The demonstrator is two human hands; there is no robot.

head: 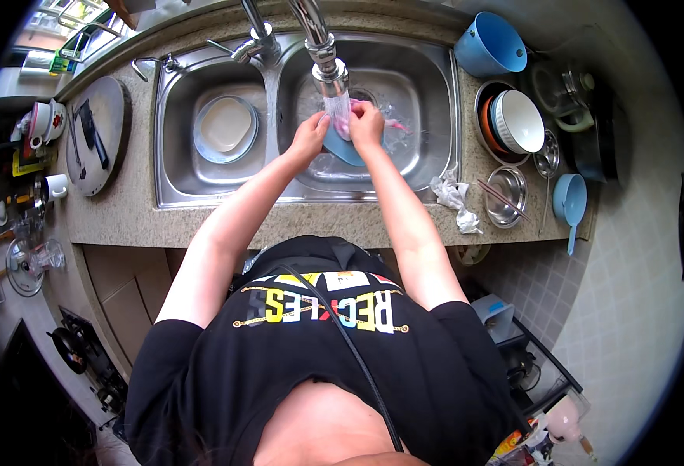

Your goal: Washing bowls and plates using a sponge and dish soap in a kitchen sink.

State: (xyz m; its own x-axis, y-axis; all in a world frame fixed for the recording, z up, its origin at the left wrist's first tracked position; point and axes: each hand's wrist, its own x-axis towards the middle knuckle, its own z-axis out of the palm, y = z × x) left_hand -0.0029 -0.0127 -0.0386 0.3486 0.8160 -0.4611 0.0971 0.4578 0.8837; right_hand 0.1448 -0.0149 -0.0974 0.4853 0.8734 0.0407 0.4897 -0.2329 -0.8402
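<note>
Water runs from the chrome faucet (pixel 331 78) into the right basin of the steel double sink (pixel 429 163). Under the stream, my left hand (pixel 312 137) grips the left edge of a light blue plate (pixel 345 147). My right hand (pixel 367 123) has its fingers closed on a pink cloth (pixel 342 125) over the plate; part of the cloth is behind the fingers and water. Some pink material (pixel 399 126) lies in the basin right of that hand. In the left basin, a cream dish (pixel 224 125) sits on a round pale plate (pixel 251 140).
Left of the sink, a cleaver (pixel 93 134) lies on a round chopping board (pixel 115 110). On the right stand a blue bucket (pixel 482 49), stacked bowls (pixel 519 122), a steel bowl with chopsticks (pixel 496 212), a blue ladle (pixel 569 198) and crumpled tissue (pixel 451 192).
</note>
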